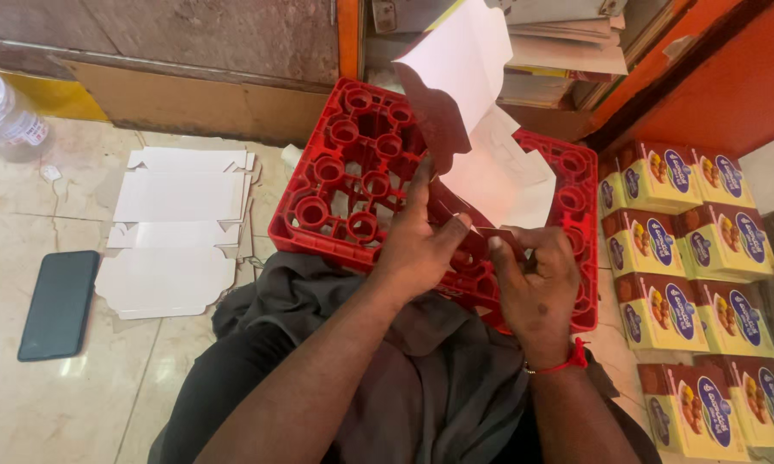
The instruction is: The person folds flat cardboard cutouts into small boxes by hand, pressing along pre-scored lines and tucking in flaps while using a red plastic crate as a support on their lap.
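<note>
A flat cardboard box blank, white inside and dark maroon outside, is held up over an upturned red plastic crate. My left hand pinches a flap of the blank between thumb and fingers. My right hand, with a red thread at the wrist, grips the lower edge of the same blank just to the right. The two hands almost touch. The crate rests against my lap in front of me.
A stack of flat white box blanks lies on the tiled floor at left, with a dark phone beside it and a clear plastic bottle far left. Several folded yellow-and-maroon boxes are lined up at right. Papers are stacked behind.
</note>
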